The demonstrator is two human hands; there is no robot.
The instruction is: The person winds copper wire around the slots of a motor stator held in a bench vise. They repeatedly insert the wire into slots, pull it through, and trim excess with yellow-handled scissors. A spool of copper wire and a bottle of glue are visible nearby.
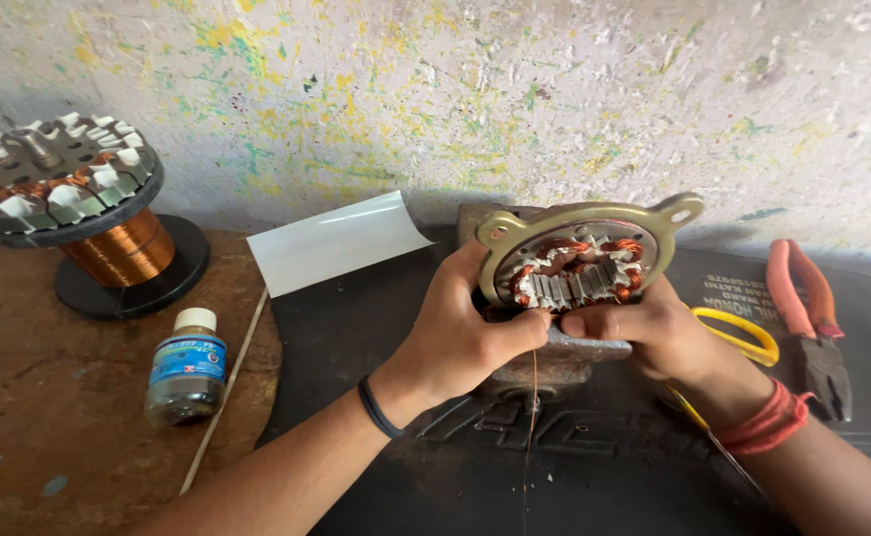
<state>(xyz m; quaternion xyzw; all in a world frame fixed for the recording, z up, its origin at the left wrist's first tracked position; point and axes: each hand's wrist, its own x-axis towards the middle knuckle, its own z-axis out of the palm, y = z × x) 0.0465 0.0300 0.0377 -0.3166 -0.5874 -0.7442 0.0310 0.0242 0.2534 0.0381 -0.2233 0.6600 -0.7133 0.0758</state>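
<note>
Both hands are gripping a round brass-coloured motor stator with copper windings [582, 260], tilted up on edge near the worktop's [78, 397] back edge, its open face pointing toward the camera. The left hand [465, 333] is pinching a thin copper wire [532, 417] hanging straight down; the right hand [654, 333] is clasping the lower rim.
</note>
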